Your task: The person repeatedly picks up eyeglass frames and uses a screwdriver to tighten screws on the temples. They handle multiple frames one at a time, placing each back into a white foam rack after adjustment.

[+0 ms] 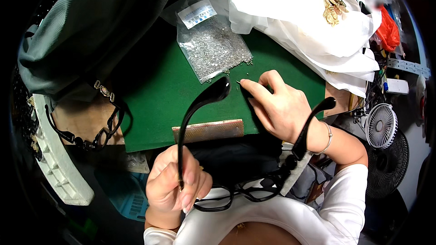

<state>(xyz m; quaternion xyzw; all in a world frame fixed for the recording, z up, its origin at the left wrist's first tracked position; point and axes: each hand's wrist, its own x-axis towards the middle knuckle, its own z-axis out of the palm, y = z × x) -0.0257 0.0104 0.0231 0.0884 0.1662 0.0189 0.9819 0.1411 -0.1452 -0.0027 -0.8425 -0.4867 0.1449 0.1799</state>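
Green work mat (159, 109) centre over brown bench top (84, 120). White cloth heap (309, 13) at 1 o'clock, small white desk fan (380, 126) at 3, grey fabric (91, 22) at 10.

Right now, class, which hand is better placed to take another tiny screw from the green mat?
Right. The right hand already pinches a tiny screw on the green mat beside the screw bag; the left hand is gripping the black glasses.
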